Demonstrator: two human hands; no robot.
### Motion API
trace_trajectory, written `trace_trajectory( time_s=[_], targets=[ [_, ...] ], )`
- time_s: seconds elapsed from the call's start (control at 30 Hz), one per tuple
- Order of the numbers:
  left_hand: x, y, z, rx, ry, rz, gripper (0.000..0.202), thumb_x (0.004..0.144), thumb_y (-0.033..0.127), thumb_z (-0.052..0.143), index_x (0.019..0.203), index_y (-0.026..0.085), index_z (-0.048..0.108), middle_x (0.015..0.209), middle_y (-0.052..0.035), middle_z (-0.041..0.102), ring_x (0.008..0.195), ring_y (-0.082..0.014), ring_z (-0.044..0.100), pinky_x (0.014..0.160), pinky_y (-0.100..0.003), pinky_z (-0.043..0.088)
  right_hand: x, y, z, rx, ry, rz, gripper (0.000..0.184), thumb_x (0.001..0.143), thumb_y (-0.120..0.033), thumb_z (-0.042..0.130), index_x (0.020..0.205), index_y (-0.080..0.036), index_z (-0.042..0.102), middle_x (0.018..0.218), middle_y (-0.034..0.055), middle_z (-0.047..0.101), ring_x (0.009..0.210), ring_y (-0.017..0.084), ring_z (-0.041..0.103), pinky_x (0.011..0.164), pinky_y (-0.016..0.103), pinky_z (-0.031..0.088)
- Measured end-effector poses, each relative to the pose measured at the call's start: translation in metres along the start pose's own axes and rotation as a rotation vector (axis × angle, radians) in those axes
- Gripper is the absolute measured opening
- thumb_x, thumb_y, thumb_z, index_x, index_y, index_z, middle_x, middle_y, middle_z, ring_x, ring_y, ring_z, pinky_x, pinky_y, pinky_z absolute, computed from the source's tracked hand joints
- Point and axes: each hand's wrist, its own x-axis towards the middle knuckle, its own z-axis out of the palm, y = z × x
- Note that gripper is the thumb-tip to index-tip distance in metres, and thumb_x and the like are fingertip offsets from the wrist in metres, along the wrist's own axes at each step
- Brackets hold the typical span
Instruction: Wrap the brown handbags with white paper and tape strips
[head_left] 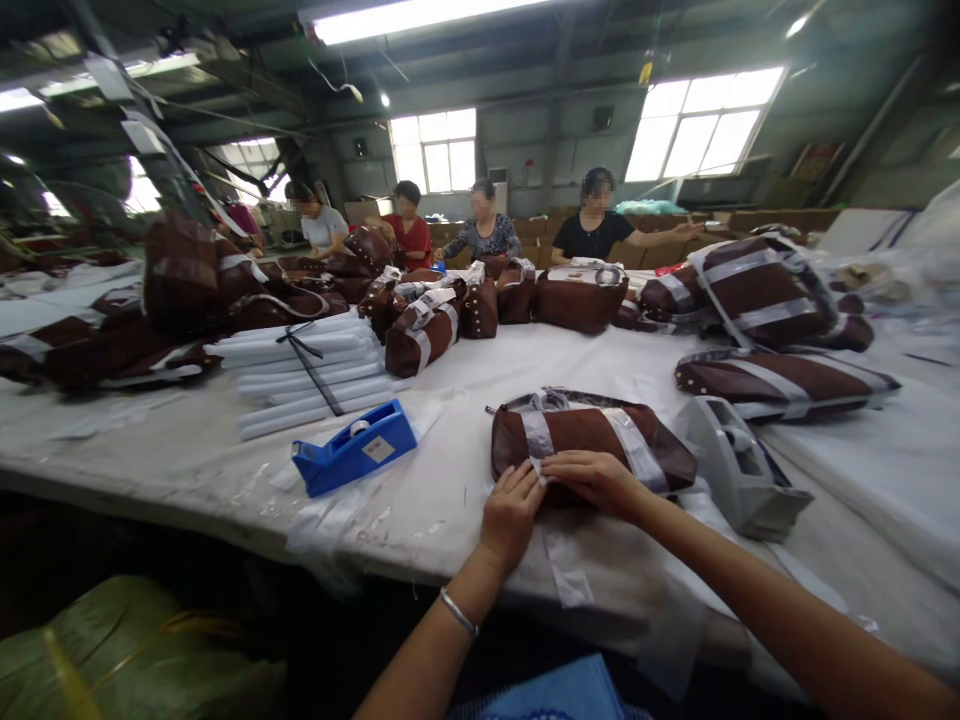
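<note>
A brown handbag (581,430) lies on its side at the table's front edge, with white wrapping bands around its body and its strap along the far side. My left hand (514,510) rests on the bag's near left corner, fingers stretched out against the left band (537,434). Just to its right, my right hand (592,475) lies flat across the near side, its fingertips at the lower end of that same band. Both palms are hidden. The right band (637,450) is untouched.
A blue tape dispenser (360,447) stands left of the bag, a grey tape dispenser (739,470) right of it. Behind are tied white rolls (307,365) and several brown bags (581,300). Several people work across the table (450,480); a green sack (135,650) sits below left.
</note>
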Motion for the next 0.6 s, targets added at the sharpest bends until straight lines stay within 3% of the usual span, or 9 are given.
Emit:
trace_trajectory(
  time_s=[0.1,0.2,0.43,0.6],
  targets=[
    [0.001,-0.001,-0.005,-0.042,-0.034,0.007,0.039,0.097,0.01,0.048,0.134,0.018,0.057,0.134,-0.006,0.065,0.13,-0.0224,0.056,0.108,-0.044,0.049,-0.005,-0.01,-0.006,-0.025,0.066,0.026,0.027,0.1,-0.026,0.052,0.117,-0.025,0.072,0.112,0.0065,0.075,0.102,0.019,0.072,0.091,0.032,0.06],
    [0.003,-0.002,-0.009,-0.098,-0.069,0.007,0.043,0.096,0.01,0.046,0.137,0.017,0.053,0.136,-0.0065,0.063,0.132,-0.0228,0.054,0.111,-0.044,0.047,-0.012,-0.024,-0.004,-0.089,0.134,0.01,0.026,0.099,-0.023,0.054,0.119,-0.025,0.07,0.114,0.0051,0.075,0.109,0.02,0.069,0.099,0.036,0.057],
    [0.0,-0.002,-0.009,-0.176,-0.007,-0.074,0.036,0.096,0.019,0.053,0.132,0.017,0.054,0.133,-0.0103,0.064,0.126,-0.0218,0.059,0.109,-0.042,0.049,-0.025,-0.036,0.023,-0.22,0.212,0.006,0.031,0.098,-0.019,0.056,0.126,-0.026,0.067,0.12,0.0043,0.073,0.116,0.02,0.066,0.104,0.041,0.053],
    [0.0,-0.001,-0.011,-0.137,0.002,-0.067,0.052,0.093,0.01,0.055,0.143,0.02,0.047,0.149,-0.0106,0.05,0.136,-0.0224,0.05,0.108,-0.037,0.051,-0.036,-0.039,0.036,-0.285,0.244,-0.041,0.032,0.097,-0.014,0.055,0.125,-0.022,0.066,0.123,0.0069,0.071,0.118,0.021,0.065,0.105,0.042,0.053]
  ],
)
